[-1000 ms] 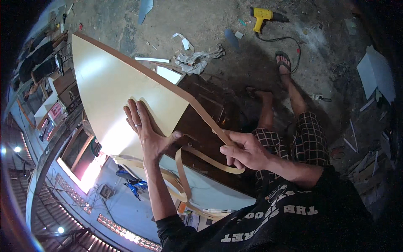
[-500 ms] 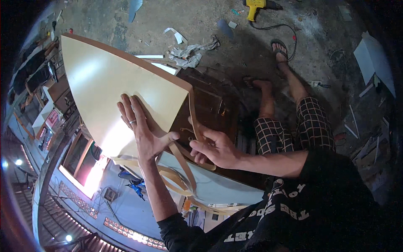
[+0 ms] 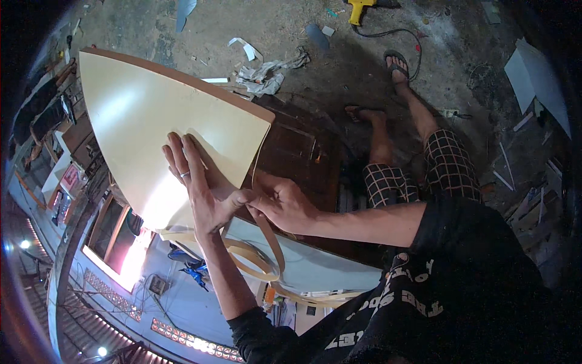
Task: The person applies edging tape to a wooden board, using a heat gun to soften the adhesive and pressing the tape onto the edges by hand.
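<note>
A large glossy cream panel (image 3: 139,109) with a brown edge rests tilted on a dark wooden cabinet (image 3: 294,145). My left hand (image 3: 203,191) lies on the panel, fingers stretched out flat, its thumb meeting my right hand. At the panel's near right edge, my right hand (image 3: 282,203) is closed on a thin tan edge-banding strip (image 3: 262,145). The strip runs up from the fingers to the panel's corner; the exact grip is partly hidden. Below the hands, a loose loop of tan banding (image 3: 271,241) hangs over a pale blue surface (image 3: 309,267).
On the concrete floor at the far side lie a yellow corded power tool (image 3: 361,9), a crumpled grey sheet (image 3: 264,77) and several offcuts. A folded white board (image 3: 536,85) and thin strips lie at the right. Cluttered shelves (image 3: 60,139) stand at the left.
My right hand has moved left and closer to the left thumb, drawing the bowed strip in near the panel's edge. My left hand stays flat on the panel. The view has shifted slightly.
</note>
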